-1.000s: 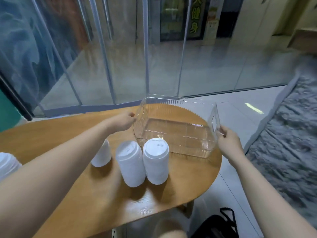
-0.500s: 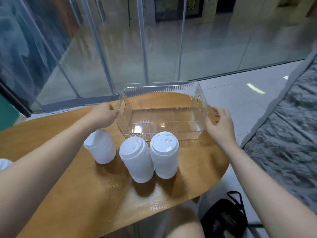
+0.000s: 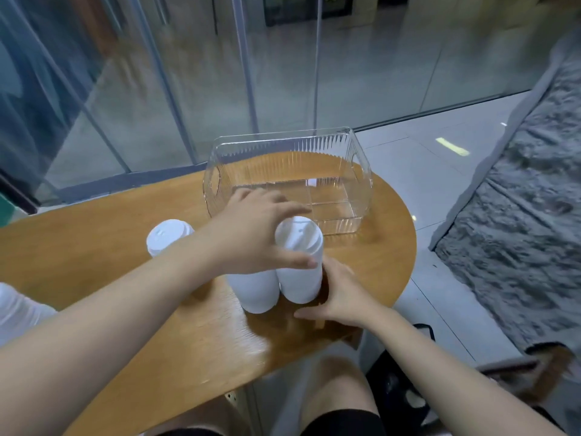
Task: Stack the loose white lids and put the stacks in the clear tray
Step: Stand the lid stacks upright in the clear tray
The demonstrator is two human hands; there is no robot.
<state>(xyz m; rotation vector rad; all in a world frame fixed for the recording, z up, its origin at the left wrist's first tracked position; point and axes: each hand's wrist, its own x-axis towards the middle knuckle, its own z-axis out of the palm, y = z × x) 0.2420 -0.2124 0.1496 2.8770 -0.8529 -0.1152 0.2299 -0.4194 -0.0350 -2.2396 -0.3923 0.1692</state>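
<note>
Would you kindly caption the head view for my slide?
Both hands, left hand and right hand, close around one lid stack before the empty clear tray.
</note>
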